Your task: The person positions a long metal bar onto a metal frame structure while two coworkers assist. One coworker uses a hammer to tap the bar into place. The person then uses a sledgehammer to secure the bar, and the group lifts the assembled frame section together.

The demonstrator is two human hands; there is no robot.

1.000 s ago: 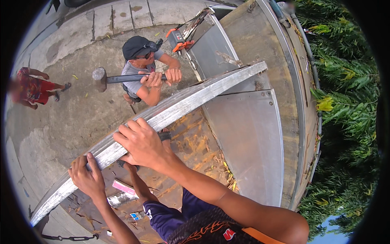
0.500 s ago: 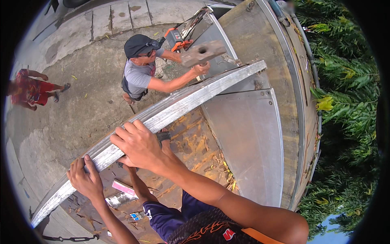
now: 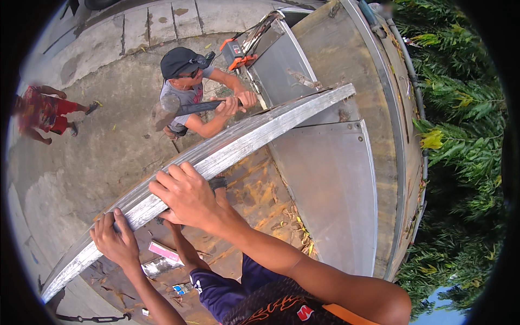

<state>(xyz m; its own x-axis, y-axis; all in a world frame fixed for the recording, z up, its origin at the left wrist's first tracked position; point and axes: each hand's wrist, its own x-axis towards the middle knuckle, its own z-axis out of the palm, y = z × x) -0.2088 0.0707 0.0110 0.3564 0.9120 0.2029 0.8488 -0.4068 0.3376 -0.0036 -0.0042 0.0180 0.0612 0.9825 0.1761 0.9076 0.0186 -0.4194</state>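
A long, weathered panel (image 3: 271, 125) with a scuffed silver-white edge runs diagonally from the lower left to the upper right. My left hand (image 3: 115, 237) is closed over its top edge near the lower end. Farther up, my right hand (image 3: 188, 196) grips the same edge, its fingers hooked over the far side. Across the panel stands a co-worker (image 3: 187, 89) in a cap and grey shirt, both hands on the handle of a sledgehammer (image 3: 168, 111). Its blurred head is low, to the left of the co-worker's body.
Beneath me is a rusty truck bed floor (image 3: 252, 192) with dry leaves and a pink box (image 3: 165, 252). A metal side panel (image 3: 330, 184) rises on the right, an orange-and-grey device (image 3: 234, 53) beyond. Another person (image 3: 51, 111) walks at left; a chain (image 3: 95, 318) hangs lower left.
The co-worker's sledgehammer has swung from the panel's upper end down and to the left. The person at far left has shifted slightly. My hands stay nearly still on the panel.
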